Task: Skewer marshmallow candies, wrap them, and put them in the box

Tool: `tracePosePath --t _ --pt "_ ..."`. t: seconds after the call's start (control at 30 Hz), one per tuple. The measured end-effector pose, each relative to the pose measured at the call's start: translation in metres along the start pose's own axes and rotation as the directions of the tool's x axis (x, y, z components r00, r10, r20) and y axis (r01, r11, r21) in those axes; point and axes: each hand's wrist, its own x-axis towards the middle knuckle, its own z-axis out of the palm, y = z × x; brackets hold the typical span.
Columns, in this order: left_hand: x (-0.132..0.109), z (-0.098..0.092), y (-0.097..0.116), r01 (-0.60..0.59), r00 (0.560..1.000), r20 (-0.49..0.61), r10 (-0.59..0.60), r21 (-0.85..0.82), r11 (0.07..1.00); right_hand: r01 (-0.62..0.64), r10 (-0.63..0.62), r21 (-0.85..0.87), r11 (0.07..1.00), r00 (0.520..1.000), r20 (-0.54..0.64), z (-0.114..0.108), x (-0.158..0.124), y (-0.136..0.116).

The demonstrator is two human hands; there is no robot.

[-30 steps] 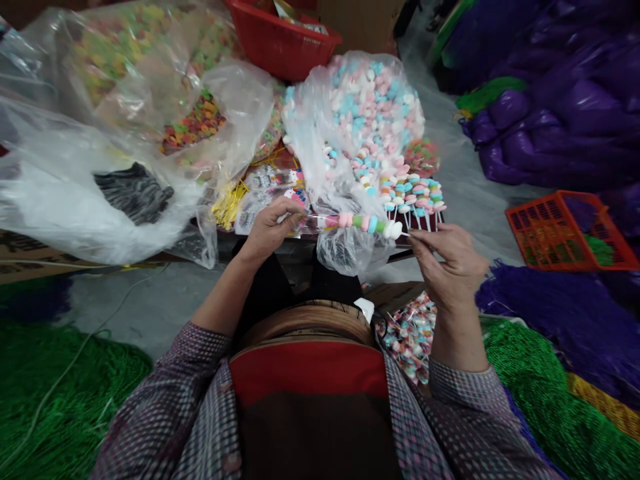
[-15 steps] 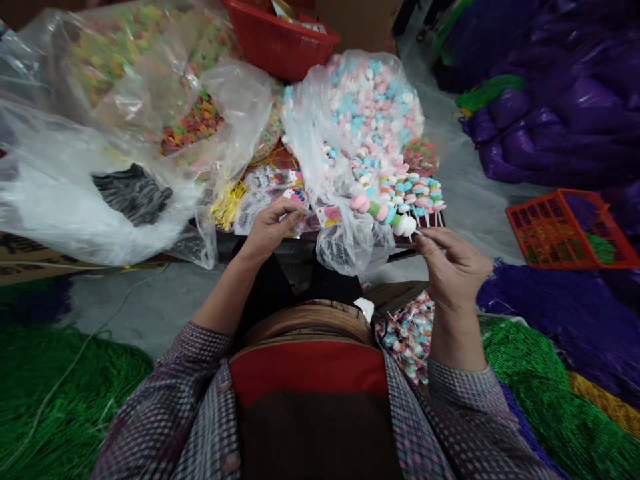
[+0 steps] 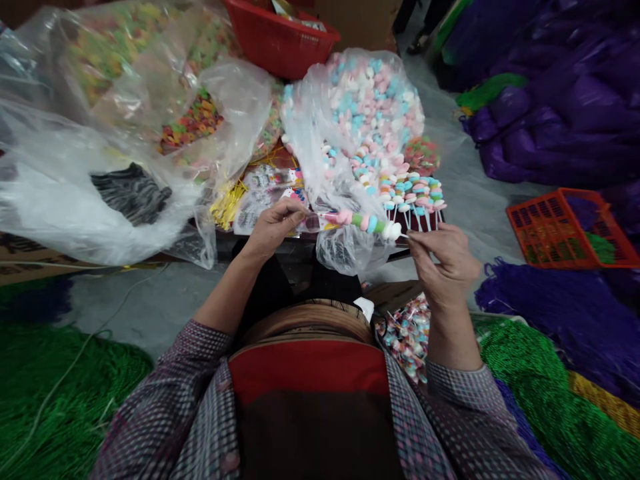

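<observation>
My right hand [image 3: 443, 257] pinches the white stick of a candy skewer [image 3: 370, 222], held level and strung with pink, green, blue and white sweets. My left hand [image 3: 280, 223] is closed on the edge of a small clear plastic bag [image 3: 316, 222] with pink print. The skewer's pink left end meets the bag, seemingly inside its mouth, though the thin film makes this hard to tell. Beyond my left hand lie more printed bags [image 3: 255, 203] and a bundle of gold twist ties [image 3: 230, 205]. Finished-looking marshmallow skewers [image 3: 415, 193] lie in a row past my right hand.
Behind stands a large clear bag of marshmallows [image 3: 375, 100]; bags of ring-shaped gummies [image 3: 193, 123] fill the left. A red basin [image 3: 283, 43] is at the back. Wrapped sweets [image 3: 407, 340] sit low by my right forearm. An orange crate [image 3: 555, 230] stands right.
My right hand has brought the skewer left and slightly down, so its pink end now meets the bag. My left hand has barely moved.
</observation>
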Motion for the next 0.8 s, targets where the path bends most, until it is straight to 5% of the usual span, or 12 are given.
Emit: tracePosePath --t 0.23,0.43,0.8 --pt "-0.001 0.0 -0.001 0.021 1.0 0.023 -0.021 0.006 1.0 -0.006 0.006 -0.011 1.0 0.999 -0.041 -0.001 0.003 0.002" --pt "-0.002 0.0 0.0 0.129 0.988 0.097 -0.119 -0.098 0.987 0.072 -0.059 0.161 0.984 0.995 -0.082 0.004 0.008 0.013" --pt "-0.001 0.003 -0.001 0.134 0.989 0.078 -0.127 -0.095 0.986 0.216 -0.216 -0.018 0.976 0.963 -0.163 0.013 -0.001 0.027"
